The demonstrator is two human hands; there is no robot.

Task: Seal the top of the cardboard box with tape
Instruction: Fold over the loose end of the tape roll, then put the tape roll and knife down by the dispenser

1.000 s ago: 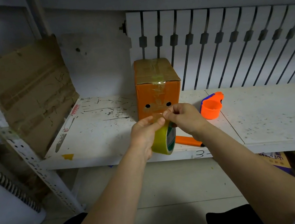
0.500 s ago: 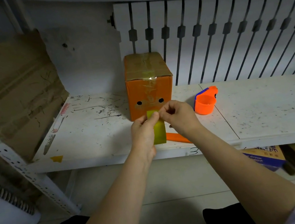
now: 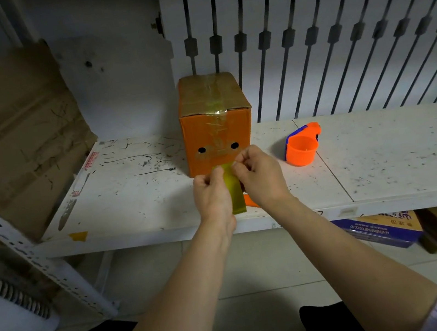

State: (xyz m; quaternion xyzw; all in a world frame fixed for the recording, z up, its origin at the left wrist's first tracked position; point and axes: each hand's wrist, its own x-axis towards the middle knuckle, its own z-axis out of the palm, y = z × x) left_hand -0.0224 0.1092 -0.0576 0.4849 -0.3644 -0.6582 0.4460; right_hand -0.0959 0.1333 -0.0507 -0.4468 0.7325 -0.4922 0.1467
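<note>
An orange cardboard box [image 3: 217, 133] stands upright on the white shelf [image 3: 136, 202], its closed brown top crossed by old clear tape. Just in front of its lower face, both hands hold a yellow-green tape roll [image 3: 234, 191] seen edge-on. My left hand [image 3: 212, 195] grips the roll from the left. My right hand [image 3: 259, 175] pinches at the roll's upper edge with thumb and fingertips. Whether a loose tape end is lifted is hidden by the fingers.
An orange and blue tape dispenser [image 3: 302, 145] lies on the shelf right of the box. An orange-handled tool [image 3: 251, 201] peeks out beneath my right hand. A flattened cardboard sheet [image 3: 13, 136] leans at the left. Boxes [image 3: 381, 230] sit on the floor under the shelf.
The tape roll has turned from showing its round face to edge-on. Both hands have lifted slightly toward the box's front face, still together on the roll.
</note>
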